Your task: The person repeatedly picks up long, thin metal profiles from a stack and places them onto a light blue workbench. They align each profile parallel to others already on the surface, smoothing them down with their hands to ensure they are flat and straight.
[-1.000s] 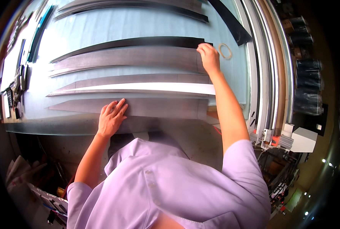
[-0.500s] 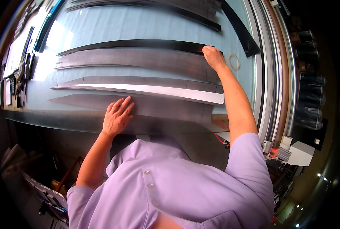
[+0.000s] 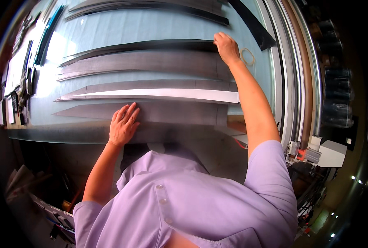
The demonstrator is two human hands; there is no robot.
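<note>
My right hand (image 3: 227, 48) reaches across the table and pinches the right end of a long, narrow black strip (image 3: 142, 46). That strip runs along the far edge of a stack of grey tapered pieces (image 3: 151, 62). My left hand (image 3: 124, 124) lies with outstretched fingers on the nearest grey tapered piece (image 3: 180, 113), by the table's near edge. Between the stack and that piece is another grey tapered piece (image 3: 151, 86) with a slim white wedge-shaped strip (image 3: 200, 95) lying along it. Beneath my left palm, the sheet's surface is hidden.
More dark and grey strips (image 3: 159, 9) are piled at the table's far side. A black tapered piece (image 3: 254, 25) lies at the far right, near a pale ring (image 3: 247, 56). Metal rails (image 3: 293, 82) border the right edge. Small tools (image 3: 27, 82) lie along the left.
My right hand has moved a little farther away, drawing the black strip's end with it. My left hand stays on the grey piece. The whole view has shifted slightly.
</note>
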